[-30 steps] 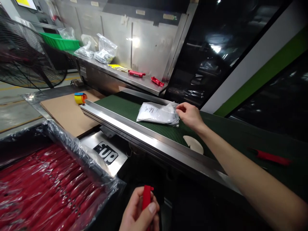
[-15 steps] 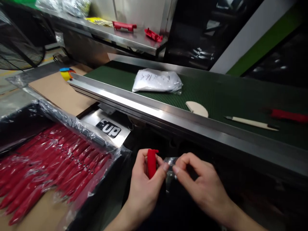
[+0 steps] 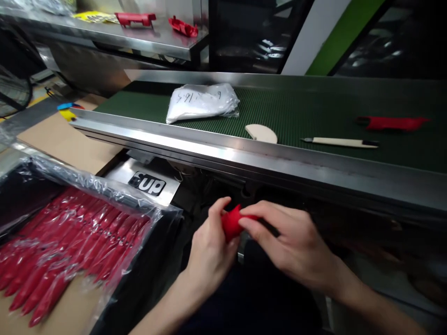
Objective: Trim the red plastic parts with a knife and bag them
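Observation:
A small red plastic part (image 3: 231, 224) is gripped in my left hand (image 3: 210, 249), whose fingers wrap round it. My right hand (image 3: 291, 237) pinches the red part's right end between thumb and forefinger. Much of the part is hidden by my fingers, and both hands are slightly smeared. To the left, bagged red plastic parts (image 3: 70, 237) lie in rows inside a box lined with clear film (image 3: 153, 218).
Beyond my hands runs a green conveyor belt (image 3: 296, 111) behind a metal rail (image 3: 209, 142). On it lie a white plastic bag pack (image 3: 202, 100), a cream curved piece (image 3: 261, 133), a pen-shaped knife (image 3: 338, 142) and a red part (image 3: 394, 123). More red parts (image 3: 135, 18) rest on the metal bench.
My left hand has turned the red part from upright to tilted. My right hand has gone from the clear film to the part. The view has swung right.

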Tool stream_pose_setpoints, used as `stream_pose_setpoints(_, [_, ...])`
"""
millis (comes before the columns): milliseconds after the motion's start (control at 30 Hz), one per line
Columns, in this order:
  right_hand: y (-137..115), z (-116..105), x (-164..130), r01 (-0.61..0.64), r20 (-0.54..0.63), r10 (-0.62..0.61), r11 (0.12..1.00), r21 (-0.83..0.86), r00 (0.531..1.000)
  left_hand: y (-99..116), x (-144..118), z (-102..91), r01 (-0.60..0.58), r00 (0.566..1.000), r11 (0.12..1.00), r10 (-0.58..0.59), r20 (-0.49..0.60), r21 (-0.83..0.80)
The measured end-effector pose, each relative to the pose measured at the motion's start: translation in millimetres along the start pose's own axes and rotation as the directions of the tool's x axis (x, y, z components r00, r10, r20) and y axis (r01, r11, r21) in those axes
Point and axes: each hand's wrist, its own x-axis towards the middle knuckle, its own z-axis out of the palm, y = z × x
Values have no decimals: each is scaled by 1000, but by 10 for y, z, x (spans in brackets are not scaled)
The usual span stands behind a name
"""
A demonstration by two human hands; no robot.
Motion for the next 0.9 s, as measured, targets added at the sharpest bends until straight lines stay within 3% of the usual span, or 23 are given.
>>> stream_pose_setpoints(100, [16,-78,-211,-8,-304,-48,984,-181,952,-57,132,-56,142,989,980,-146,-20,-143])
stream_pose_setpoints(200, [56,-113,-437,43,-363,-187,928,-371,913,-93,230,-116,197,979,958,-204,-9,-209])
stream_pose_setpoints(333, [87,-84,-589,242,-234,-375,860,-450,897,-48,242,-120,261,963,917,-269,18,-303])
stream_pose_setpoints(467, [123,-48,-601,322,-164,-424,843,-431,891,26,217,-101,268,961,884,-273,42,-384])
stream_pose_setpoints(567, [180,-49,-601,363,-61,-422,838,-407,905,32,213,-111,220,974,892,-227,29,-394])
stream_pose_setpoints(733, [273,-4,-602,480,154,-466,741,-470,871,-10,150,-44,40,998,952,-50,-28,-302])
stream_pose_setpoints(800, [280,74,-592,430,77,-456,750,-503,886,-22,67,49,-18,998,963,-1,-70,-267])
stream_pose_setpoints(900, [266,239,-572,252,-247,-384,864,-437,889,-34,-88,210,-40,989,968,3,-147,-248])
